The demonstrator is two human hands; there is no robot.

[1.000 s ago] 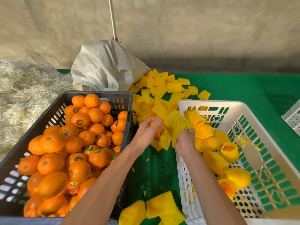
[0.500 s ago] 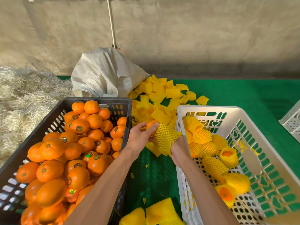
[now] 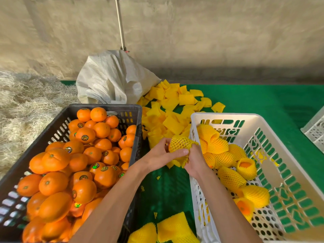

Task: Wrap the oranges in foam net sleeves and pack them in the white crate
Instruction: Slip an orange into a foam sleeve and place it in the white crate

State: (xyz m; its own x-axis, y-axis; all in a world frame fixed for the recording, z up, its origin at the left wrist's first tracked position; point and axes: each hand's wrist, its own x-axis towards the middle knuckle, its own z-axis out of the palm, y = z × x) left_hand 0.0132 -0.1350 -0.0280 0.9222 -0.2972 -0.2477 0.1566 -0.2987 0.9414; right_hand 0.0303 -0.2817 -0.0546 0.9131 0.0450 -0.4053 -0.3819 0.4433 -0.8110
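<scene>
A: Head cam: left hand [image 3: 158,155] & right hand [image 3: 193,161], fingers curled, pinching yellow foam net sleeve [image 3: 181,144] round the orange, at 9 o'clock of white plastic crate [image 3: 196,118].

B: Risk: net tears or slips if yanked.

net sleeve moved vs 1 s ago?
Yes. The foam net sleeve has gone left, off the white crate rim and over the orange held between the crates; left hand and right hand both grip it.

white woven sack [image 3: 112,79], straw pile [image 3: 26,104], green mat [image 3: 263,102], metal pole [image 3: 120,23]
</scene>
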